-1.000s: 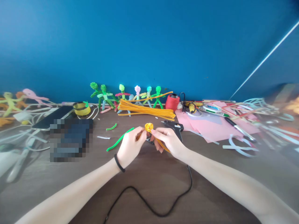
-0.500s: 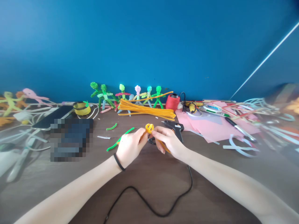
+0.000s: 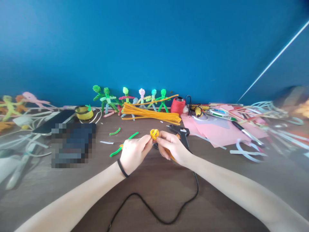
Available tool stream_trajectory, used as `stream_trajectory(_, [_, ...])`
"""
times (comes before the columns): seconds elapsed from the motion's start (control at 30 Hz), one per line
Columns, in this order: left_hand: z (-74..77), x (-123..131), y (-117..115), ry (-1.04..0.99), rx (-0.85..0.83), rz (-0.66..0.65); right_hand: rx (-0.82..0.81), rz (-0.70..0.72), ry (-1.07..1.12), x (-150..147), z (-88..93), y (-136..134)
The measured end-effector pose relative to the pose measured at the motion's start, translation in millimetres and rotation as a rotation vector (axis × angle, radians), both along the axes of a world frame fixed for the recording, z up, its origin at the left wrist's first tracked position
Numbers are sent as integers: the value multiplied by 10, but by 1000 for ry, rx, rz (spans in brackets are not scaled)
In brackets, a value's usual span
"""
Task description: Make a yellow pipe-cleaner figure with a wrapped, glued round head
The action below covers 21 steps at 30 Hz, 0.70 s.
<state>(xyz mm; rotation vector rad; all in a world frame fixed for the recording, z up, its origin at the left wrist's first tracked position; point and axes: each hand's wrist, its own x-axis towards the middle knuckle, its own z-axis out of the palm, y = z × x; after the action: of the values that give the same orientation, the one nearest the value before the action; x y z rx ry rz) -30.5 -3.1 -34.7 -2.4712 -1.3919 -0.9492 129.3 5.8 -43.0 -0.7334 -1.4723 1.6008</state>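
My left hand [image 3: 134, 153] and my right hand [image 3: 172, 147] meet over the brown table [image 3: 154, 193], both pinched on an orange pipe cleaner whose end is wound into a small ball [image 3: 154, 133]. The ball sticks up between the fingertips. The rest of the orange stem runs down under my right palm. A green pipe cleaner [image 3: 123, 144] lies on the table just left of my left hand. A black band sits on my left wrist.
A black glue gun [image 3: 180, 132] lies just behind my right hand, its cord looping toward me. Behind are a bundle of orange pipe cleaners [image 3: 151, 114], a row of pipe-cleaner figures [image 3: 127, 96], red thread spool [image 3: 178, 105], pink paper [image 3: 212, 130], a phone and cables at left.
The hands have drawn closer together and the orange ball has been turned and tightened a little between the fingertips. Nothing else on the table has moved.
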Motion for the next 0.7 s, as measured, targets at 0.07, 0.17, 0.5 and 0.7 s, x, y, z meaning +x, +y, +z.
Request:
stream_trajectory(0.07, [-1,0,1,-10,-7,-6,8,-9,-14,2,-17,6])
stream_trajectory(0.17, [5,3,-4,-18,-29,3,-10,-21,-18,4,-29,14])
stream_trajectory(0.5, [8,20,-12,-19,0,-27,-44,-36,-24,-25,-53,-2])
stream_trajectory(0.7, [0,25,-22,-48,-102,-37,-112,32,63,-36,-77,4])
